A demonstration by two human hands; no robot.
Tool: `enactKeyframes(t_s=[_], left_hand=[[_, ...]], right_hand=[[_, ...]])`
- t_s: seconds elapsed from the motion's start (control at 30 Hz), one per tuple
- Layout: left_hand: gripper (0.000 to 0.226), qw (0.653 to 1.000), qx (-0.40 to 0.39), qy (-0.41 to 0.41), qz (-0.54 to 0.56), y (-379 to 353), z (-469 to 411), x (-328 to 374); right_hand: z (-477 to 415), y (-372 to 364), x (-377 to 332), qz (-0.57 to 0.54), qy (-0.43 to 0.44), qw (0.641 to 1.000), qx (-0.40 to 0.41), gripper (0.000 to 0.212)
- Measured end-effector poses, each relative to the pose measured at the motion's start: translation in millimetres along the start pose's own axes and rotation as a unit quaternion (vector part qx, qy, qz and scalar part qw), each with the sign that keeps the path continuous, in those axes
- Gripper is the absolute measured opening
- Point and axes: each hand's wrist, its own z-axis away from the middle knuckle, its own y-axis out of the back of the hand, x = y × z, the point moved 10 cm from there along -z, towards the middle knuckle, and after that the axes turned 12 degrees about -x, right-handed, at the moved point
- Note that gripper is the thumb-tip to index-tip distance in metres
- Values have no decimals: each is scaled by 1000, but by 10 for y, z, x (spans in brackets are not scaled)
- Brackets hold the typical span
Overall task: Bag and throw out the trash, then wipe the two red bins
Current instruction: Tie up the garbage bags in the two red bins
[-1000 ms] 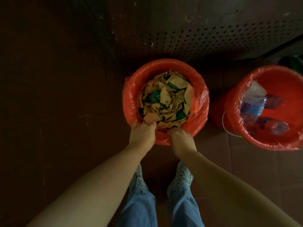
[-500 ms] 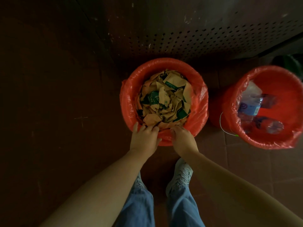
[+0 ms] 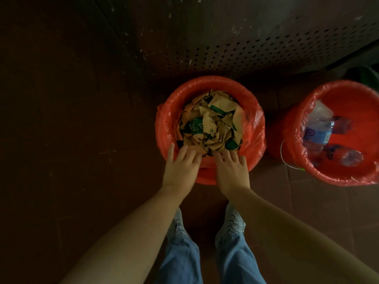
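Note:
A red bin (image 3: 209, 87) lined with a red plastic bag (image 3: 256, 124) stands on the floor in front of me. It is filled with crumpled brown and green paper (image 3: 211, 124). My left hand (image 3: 181, 167) and my right hand (image 3: 231, 169) lie side by side on the bin's near rim, fingers stretched forward onto the bag's edge and the paper. A second red bin (image 3: 291, 128) with a red liner stands to the right. It holds clear plastic bottles (image 3: 320, 132).
A dark perforated metal wall (image 3: 246, 44) rises just behind both bins. The floor is dark reddish tile (image 3: 82, 140). My feet in light shoes (image 3: 231, 224) stand close to the near bin. A thin wire handle (image 3: 284, 156) hangs by the right bin.
Both hands went from gripping the near rim with curled fingers to lying with fingers straightened forward over the rim. The view shifted slightly.

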Motion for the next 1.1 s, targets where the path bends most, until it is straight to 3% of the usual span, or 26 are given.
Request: enactKeyframes(t_s=[0.3,0.47,0.67,0.77,0.87,0.97,1.1], left_hand=[[48,998,-54,15,-11,-27,95,-264],[43,998,-44,53,-1,31,33,-121],[43,996,-68,65,10,82,-94,53],[48,997,-55,57,-2,172,-135,148],[49,998,-59,34,-17,157,-141,255],[48,998,-59,27,-22,134,-126,361],[45,999,-45,13,-17,120,-126,567]], right_hand=[[117,245,488,64,-11,998,11,32],[196,276,398,-67,23,997,2,25],[333,312,157,-83,108,990,29,28],[313,170,293,-56,75,995,-33,41],[293,68,520,-115,29,990,-73,54],[285,105,756,-268,-4,962,-45,49],[242,137,1091,-498,-81,863,13,38]])
